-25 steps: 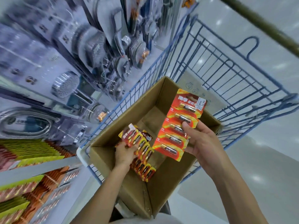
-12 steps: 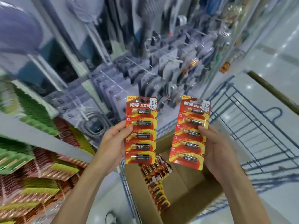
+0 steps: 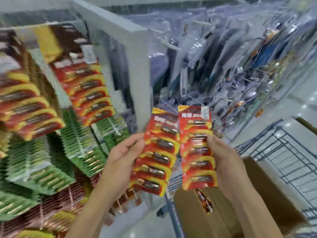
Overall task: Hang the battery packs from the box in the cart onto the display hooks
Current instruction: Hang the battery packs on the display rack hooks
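The left grip (image 3: 123, 152) pinches left pack (image 3: 157, 155), right grip (image 3: 224, 157) clasps right pack (image 3: 197, 148); hung packs (image 3: 85, 90) crowd left, box (image 3: 192, 213) under right grip.

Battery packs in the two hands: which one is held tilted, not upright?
The left pack, held by the left hand: its top leans right, toward the other. The right pack, in the right hand, stands almost upright.

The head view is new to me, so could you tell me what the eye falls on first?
The left hand grips the left battery pack and the right hand the right battery pack, held up side by side at centre. Red hanging packs fill the display at upper left, green packs below them. The cardboard box sits at lower right.
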